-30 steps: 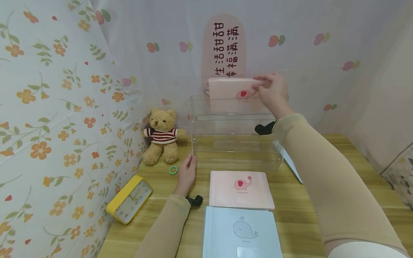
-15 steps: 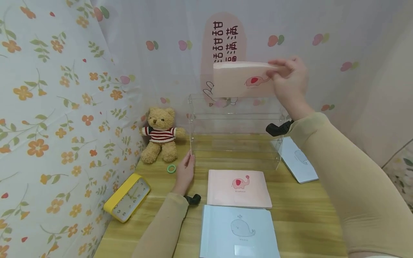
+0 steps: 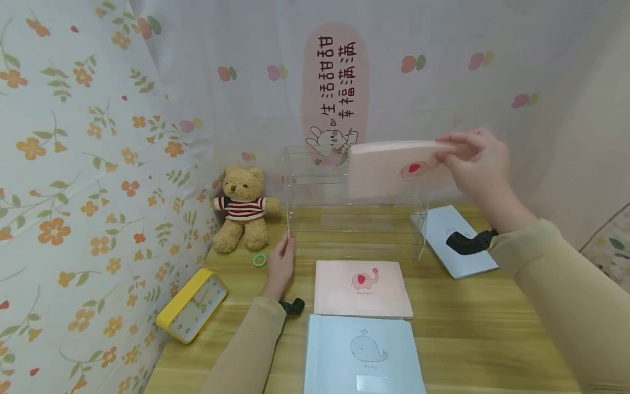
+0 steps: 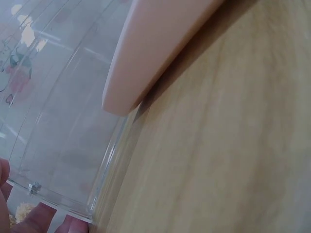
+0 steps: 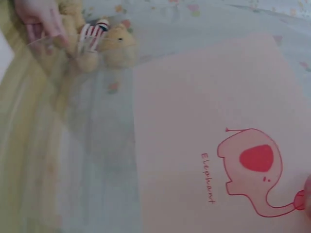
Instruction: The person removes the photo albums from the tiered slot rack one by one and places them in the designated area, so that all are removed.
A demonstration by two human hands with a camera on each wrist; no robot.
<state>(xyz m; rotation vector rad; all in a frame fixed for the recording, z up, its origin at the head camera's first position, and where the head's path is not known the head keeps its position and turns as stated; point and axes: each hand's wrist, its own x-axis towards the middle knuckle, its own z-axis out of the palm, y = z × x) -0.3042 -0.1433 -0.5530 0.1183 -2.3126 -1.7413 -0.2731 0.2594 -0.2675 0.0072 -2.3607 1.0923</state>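
Above clear acrylic rack [image 3: 354,219] | right hand [image 3: 479,164] pinches flat pink notebook [image 3: 394,169]

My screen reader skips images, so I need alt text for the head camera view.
A person's right hand holds a pink elephant notebook upright above a clear acrylic shelf, while the left hand touches the shelf's front left corner. Another pink notebook, two blue whale notebooks, a teddy bear and a yellow clock sit on the wooden table.

Upper centre: pink notebook [image 4: 150,53], corner lying on the desk.
Right: wooden desk [image 4: 233,145].
Left: clear acrylic box [image 4: 63,136], wall standing on the desk.
Bottom left: fingertips [image 4: 34,221] touching the box's corner.
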